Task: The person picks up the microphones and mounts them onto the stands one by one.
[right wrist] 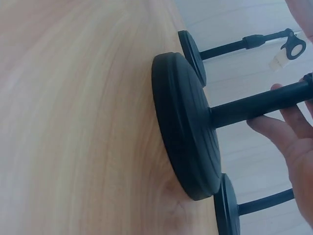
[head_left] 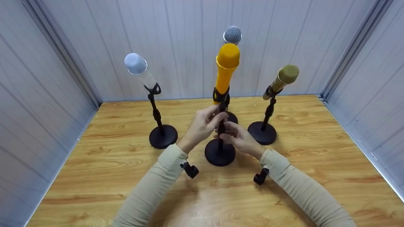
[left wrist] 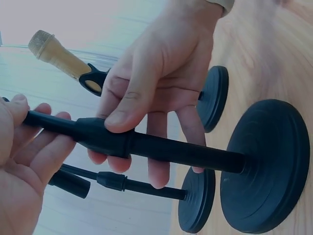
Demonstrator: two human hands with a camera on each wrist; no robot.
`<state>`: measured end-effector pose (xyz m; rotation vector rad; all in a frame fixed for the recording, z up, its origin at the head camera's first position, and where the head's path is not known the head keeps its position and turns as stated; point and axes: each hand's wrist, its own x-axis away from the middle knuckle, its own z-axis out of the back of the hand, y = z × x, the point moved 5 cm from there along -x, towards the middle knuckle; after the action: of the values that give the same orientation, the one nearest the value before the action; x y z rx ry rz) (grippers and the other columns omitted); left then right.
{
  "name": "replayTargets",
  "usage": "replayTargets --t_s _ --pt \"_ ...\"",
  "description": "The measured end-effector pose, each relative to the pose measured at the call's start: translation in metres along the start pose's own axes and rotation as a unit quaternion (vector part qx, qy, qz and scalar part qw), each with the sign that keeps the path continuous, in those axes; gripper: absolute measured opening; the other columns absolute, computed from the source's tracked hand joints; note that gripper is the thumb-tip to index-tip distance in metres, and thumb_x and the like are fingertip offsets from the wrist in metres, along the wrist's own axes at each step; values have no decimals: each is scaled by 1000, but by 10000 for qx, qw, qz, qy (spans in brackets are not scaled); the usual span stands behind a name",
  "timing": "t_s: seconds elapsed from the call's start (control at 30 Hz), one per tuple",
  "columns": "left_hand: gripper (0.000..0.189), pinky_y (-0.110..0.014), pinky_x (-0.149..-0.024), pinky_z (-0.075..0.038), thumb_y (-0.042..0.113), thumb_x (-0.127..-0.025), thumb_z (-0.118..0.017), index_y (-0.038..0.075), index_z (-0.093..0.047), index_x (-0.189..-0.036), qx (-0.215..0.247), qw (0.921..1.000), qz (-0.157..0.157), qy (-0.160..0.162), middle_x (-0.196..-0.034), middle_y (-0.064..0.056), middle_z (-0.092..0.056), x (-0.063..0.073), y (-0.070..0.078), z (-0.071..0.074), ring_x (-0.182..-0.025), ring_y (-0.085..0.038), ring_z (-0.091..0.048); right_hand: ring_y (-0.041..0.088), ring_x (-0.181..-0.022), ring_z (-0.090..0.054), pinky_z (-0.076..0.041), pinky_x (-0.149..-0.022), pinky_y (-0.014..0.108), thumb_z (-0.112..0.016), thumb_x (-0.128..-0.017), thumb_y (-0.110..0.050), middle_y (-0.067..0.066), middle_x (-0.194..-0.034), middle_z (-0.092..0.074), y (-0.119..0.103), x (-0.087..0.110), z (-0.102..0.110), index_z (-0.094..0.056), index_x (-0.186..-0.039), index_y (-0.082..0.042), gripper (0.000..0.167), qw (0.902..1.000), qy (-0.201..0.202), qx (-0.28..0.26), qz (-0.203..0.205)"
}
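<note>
A yellow microphone (head_left: 224, 75) sits in the clip of a black desk stand with a round base (head_left: 220, 156), upright at the middle of the table. My left hand (head_left: 202, 124) pinches the thin upper rod of that stand, just below the clip. Lower down, my right hand (head_left: 241, 138) grips the thick collar (left wrist: 102, 137), thumb on one side and fingers behind the pole. In the right wrist view, fingers of the right hand (right wrist: 293, 142) lie along the lower pole (right wrist: 254, 105). The yellow microphone is outside both wrist views.
Three more microphones stand on similar black stands: a white one (head_left: 135, 64) at left, a silver one (head_left: 232, 34) behind the yellow one, and a gold one (head_left: 287, 75) at right. Pale panel walls (head_left: 189, 56) enclose the wooden table (head_left: 110, 157) at the back and sides.
</note>
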<state>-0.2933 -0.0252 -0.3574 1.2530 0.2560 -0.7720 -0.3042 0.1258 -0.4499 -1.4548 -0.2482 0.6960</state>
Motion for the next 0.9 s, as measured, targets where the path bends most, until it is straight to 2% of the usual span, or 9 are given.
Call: replayTargets --t_s 0.1,0.23,0.37,0.43,0.57,0.8,0.9 --pt "18 -27 -58 -49 20 -104 -61 4 -69 -109 -6 10000 -21 2 -90 -8 -72 1 -1 0 -66 -30 -63 49 -119 -59 -55 -93 49 -62 -102 -11 17 -127 -64 1 -2 -2 -56 -134 0 34 9999 70 -141 -41" --pt "18 -27 -57 -48 19 -104 -61 5 -70 -110 5 10000 13 0 -90 -8 -72 -1 -3 3 -64 -30 -62 40 -116 -63 -54 -95 48 -66 -100 -12 17 -128 -63 -2 -6 -2 -58 -133 -1 36 9999 52 -104 -15" --pt "18 -28 -61 -52 20 -103 -62 6 -71 -111 119 9999 54 -9 -93 -8 -73 -4 -4 4 -69 -29 -67 34 -120 -63 -52 -98 49 -58 -105 -16 14 -137 -60 -8 -8 -1 -51 -147 -5 44 9999 -159 43 50" --pt "18 -27 -59 -51 19 -103 -62 5 -70 -110 234 9997 72 -40 -91 -10 -72 -6 -5 4 -67 -32 -65 33 -121 -62 -52 -98 50 -54 -107 -18 14 -140 -58 -8 -7 0 -46 -151 -6 46 9998 -196 73 40" --pt "18 -25 -53 -43 19 -103 -62 4 -70 -110 385 9991 121 -102 -83 -14 -68 -6 -7 1 -58 -35 -56 34 -119 -63 -54 -95 51 -55 -106 -18 16 -137 -60 -6 -6 1 -50 -147 -2 44 10000 -4 37 -13" --pt "19 -24 -52 -41 18 -102 -63 3 -72 -110 234 9997 -80 -78 -82 -15 -67 -4 -7 -2 -57 -13 -51 48 -115 -61 -57 -90 48 -63 -102 -18 23 -126 -61 -2 -2 0 -58 -134 -2 36 9991 417 -77 -60" --pt "17 -25 -54 -41 17 -102 -64 3 -73 -107 234 9993 -278 -60 -80 -14 -66 -4 -6 -3 -59 -13 -51 47 -112 -63 -57 -88 48 -63 -102 -16 22 -124 -62 -1 -2 1 -58 -131 -2 32 9991 404 -114 -27"
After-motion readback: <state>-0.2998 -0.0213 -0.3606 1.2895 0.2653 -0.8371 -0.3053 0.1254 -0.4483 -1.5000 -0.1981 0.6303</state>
